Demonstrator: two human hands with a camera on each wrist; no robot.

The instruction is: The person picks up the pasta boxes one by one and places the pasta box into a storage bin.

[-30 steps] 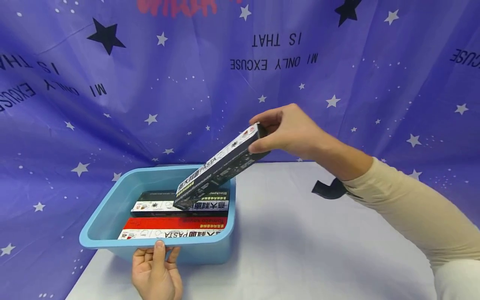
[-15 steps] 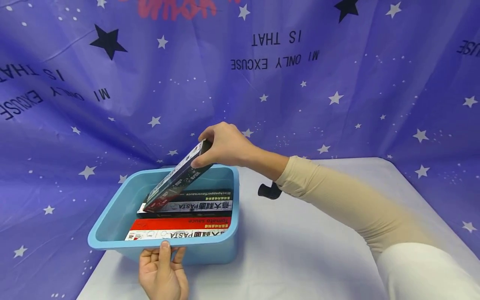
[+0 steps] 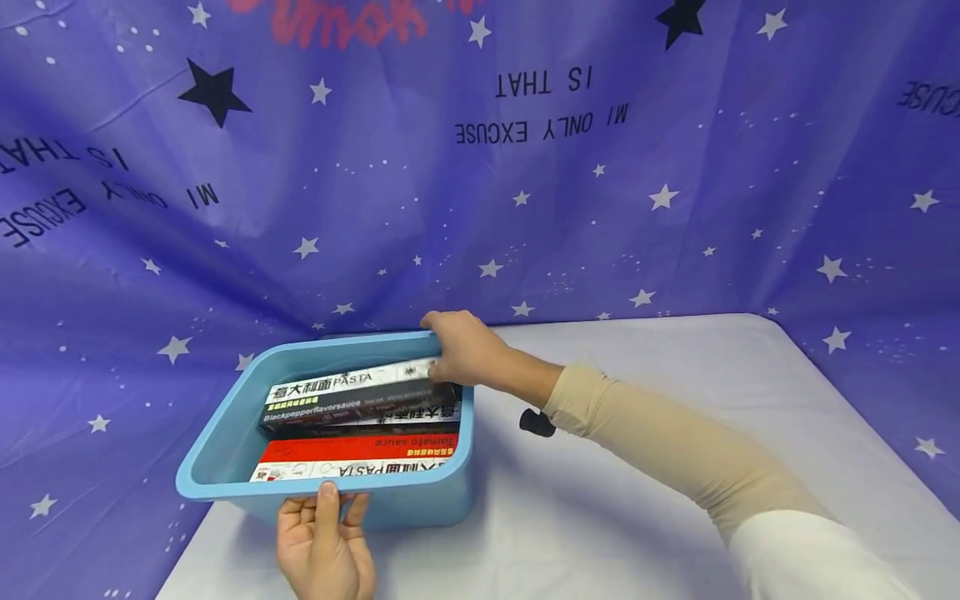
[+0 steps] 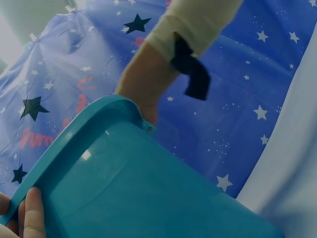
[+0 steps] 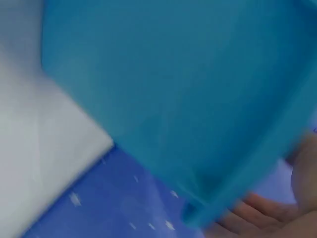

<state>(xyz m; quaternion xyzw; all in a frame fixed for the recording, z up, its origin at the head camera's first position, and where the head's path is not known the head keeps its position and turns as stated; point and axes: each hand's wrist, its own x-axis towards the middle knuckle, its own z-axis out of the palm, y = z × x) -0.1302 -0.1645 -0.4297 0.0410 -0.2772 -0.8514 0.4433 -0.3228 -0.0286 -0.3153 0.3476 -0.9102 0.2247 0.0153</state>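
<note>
A light blue plastic bin (image 3: 442, 500) stands on the table, holding long pasta boxes. My left hand (image 3: 326, 546) pinches its front rim, thumb on the outside; the left wrist view shows those fingers (image 4: 33, 213) at the rim too. Inside, a black-and-white pasta box (image 3: 315, 408) labelled black pepper flavor sauce lies slightly slanted over another dark pasta box (image 3: 446, 412). My right hand (image 3: 472, 350) holds its right end at the bin's back right corner. In front lies a red-and-white tomato sauce pasta box (image 3: 360, 450). The right wrist view shows mostly the bin's outer wall (image 5: 148, 99).
A white-covered table (image 3: 637, 517) extends to the right of the bin. Behind hangs a purple curtain (image 3: 420, 208) with stars and lettering. A dark strap (image 4: 193, 74) dangles from the right sleeve's cuff.
The right hand has carried the black pasta box left, then lowered it from a steep tilt to nearly flat inside the bin. The left hand keeps its hold on the rim.
</note>
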